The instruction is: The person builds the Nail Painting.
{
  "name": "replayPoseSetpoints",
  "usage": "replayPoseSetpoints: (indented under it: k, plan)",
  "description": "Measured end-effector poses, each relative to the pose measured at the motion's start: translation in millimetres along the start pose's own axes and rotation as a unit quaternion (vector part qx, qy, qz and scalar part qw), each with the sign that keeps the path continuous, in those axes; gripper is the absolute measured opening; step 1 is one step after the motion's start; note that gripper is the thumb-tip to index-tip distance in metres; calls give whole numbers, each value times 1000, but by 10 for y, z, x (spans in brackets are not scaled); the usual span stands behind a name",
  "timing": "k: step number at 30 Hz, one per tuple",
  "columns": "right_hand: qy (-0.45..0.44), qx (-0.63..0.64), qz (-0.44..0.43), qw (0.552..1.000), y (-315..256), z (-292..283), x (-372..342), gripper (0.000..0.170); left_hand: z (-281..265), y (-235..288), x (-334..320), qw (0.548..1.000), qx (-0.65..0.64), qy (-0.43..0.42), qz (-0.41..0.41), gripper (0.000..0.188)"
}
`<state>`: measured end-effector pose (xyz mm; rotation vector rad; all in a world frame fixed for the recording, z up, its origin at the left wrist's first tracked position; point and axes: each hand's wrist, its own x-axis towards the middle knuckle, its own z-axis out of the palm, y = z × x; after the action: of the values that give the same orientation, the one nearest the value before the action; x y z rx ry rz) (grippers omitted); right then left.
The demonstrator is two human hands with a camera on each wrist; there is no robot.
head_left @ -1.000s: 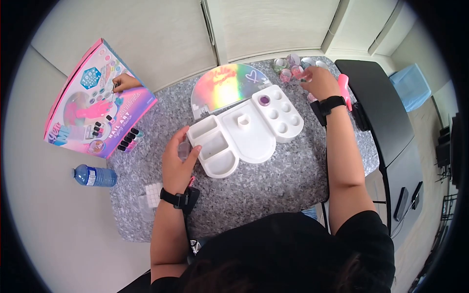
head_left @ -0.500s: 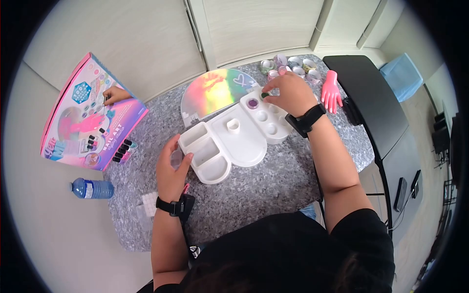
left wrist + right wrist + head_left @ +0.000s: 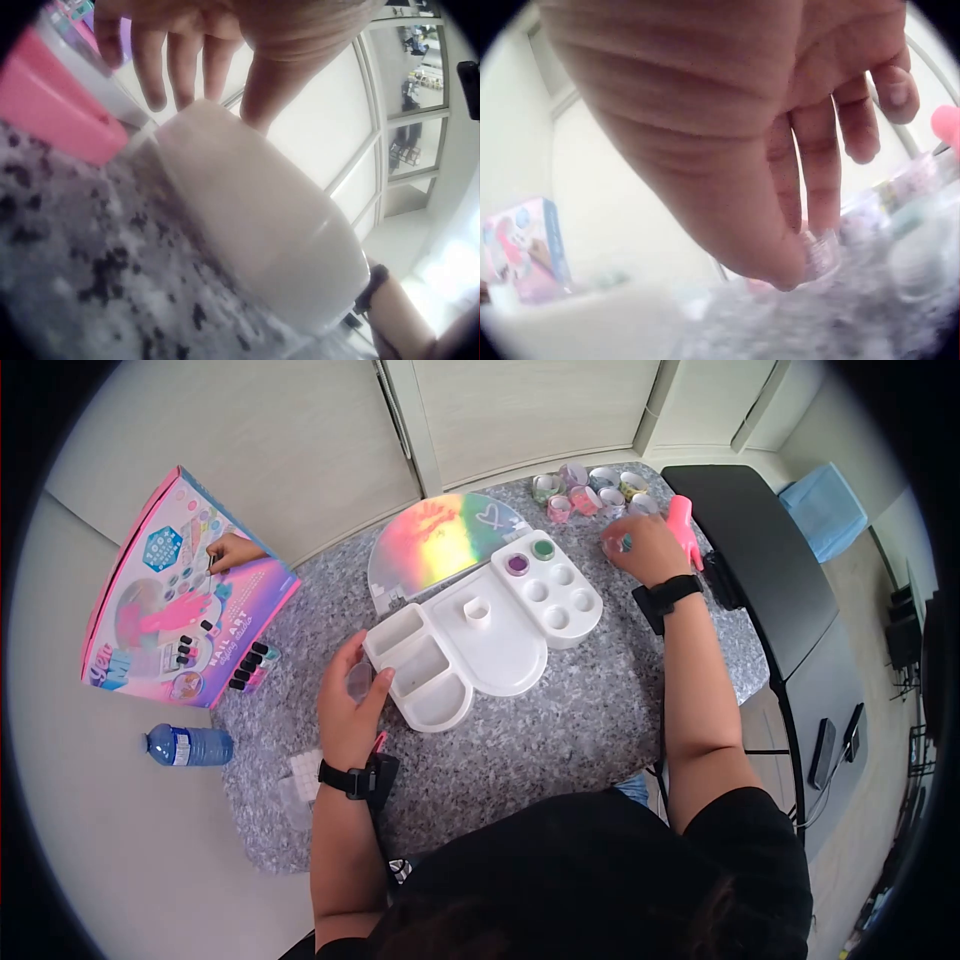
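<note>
A white molded tray (image 3: 500, 660) lies mid-table, with round wells at its right side and a shiny rainbow panel (image 3: 425, 555) behind it. One well holds a purple pot (image 3: 516, 565); beside it sits a green pot (image 3: 543, 549). Thumb and fingers of my left hand (image 3: 347, 710) are spread along the tray's left end, whose pale side wall (image 3: 262, 217) fills the left wrist view. To the right of the wells, my right hand (image 3: 652, 550) pinches a small clear pot (image 3: 823, 255) between thumb and fingertips.
Several small pots (image 3: 584, 498) cluster at the back right, near a pink model hand (image 3: 681, 518). A nail art box (image 3: 180, 600) stands on the left, with dark-capped polish bottles (image 3: 253, 668) by it. A water bottle (image 3: 190, 746) and white blocks (image 3: 306, 768) are nearer.
My right hand went from the back-right pots to the wells, let go of the green pot there, then moved right and took hold of a clear pot. The left hand stays at the tray.
</note>
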<state>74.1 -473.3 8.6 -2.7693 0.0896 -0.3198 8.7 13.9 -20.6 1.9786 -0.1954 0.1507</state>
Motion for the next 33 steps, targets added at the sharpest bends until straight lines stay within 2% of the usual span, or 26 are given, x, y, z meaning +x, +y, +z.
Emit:
replayPoseSetpoints:
  k: [1,3,5,7,12,17,19,23,25,26,28,29,31,33]
  plan:
    - [1,78,-2,997,-41,-43,4,20,-5,39,-2,1000,4,-9,-2,60]
    - [-6,129,-22,991,-454,-338,-109,18,-17,51,0,1000,9,-15,-6,60]
    - [-11,179,-40,983,-743,-384,-221,17,-8,24,10,1000,-5,-24,-3,61]
    - [37,147,-242,958,-892,-325,-305,17,-2,12,10,1000,-5,-24,-7,61]
    - [11,102,-240,965,-1148,-179,-468,17,-7,19,16,1000,3,-28,-12,61]
    - [17,87,-221,971,-1131,-96,-458,19,6,5,17,1000,-10,-12,-2,60]
    - [-15,98,-216,971,-1095,-103,-439,19,10,18,18,1000,-4,-12,2,60]
    - [37,152,-216,964,-850,-139,-325,19,19,14,16,1000,-12,-12,1,60]
    - [134,69,-24,988,-548,-229,-175,25,15,2,12,1000,-6,-12,2,60]
    - [134,68,-25,988,-369,-222,-139,25,12,-2,10,1000,1,-11,3,60]
    - [154,-79,59,983,-88,-143,-91,31,19,0,3,1000,-10,-10,-1,60]
    - [154,-78,59,983,-25,-111,-54,31,18,2,2,1000,-20,-9,-4,60]
    - [52,-80,150,984,66,-68,-4,35,10,-5,10,1000,-11,-10,-3,60]
    - [59,-81,134,986,167,15,14,35,12,-10,11,1000,-2,-11,-2,60]
